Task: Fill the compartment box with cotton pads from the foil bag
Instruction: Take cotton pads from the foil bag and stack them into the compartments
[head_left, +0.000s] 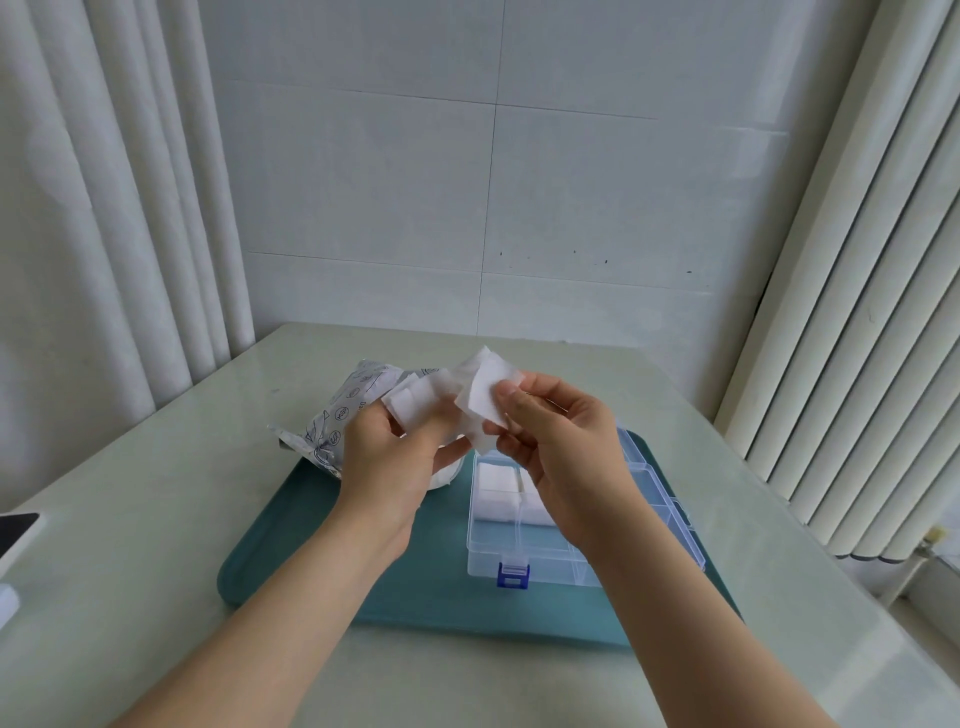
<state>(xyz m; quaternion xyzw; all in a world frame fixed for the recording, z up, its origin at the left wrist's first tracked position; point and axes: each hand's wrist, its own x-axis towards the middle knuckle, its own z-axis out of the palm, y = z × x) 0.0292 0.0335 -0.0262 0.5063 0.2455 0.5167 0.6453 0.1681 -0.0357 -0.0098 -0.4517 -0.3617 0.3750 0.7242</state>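
Note:
Both hands are raised above the teal tray (311, 571). My left hand (387, 457) grips a small bunch of square white cotton pads (415, 397). My right hand (561, 447) pinches another white cotton pad (485, 397) between thumb and fingers, beside the left bunch. The silver foil bag (337, 415) lies behind my left hand at the tray's far left corner. The clear compartment box (519, 551) with a blue latch stands open on the tray under my right hand; white pads (496, 491) fill a far compartment, and the near compartments look bare.
The tray rests on a pale green glass table (130, 493). A dark phone-like object (15, 530) lies at the table's left edge. Curtains hang at left and right, and a tiled wall stands behind.

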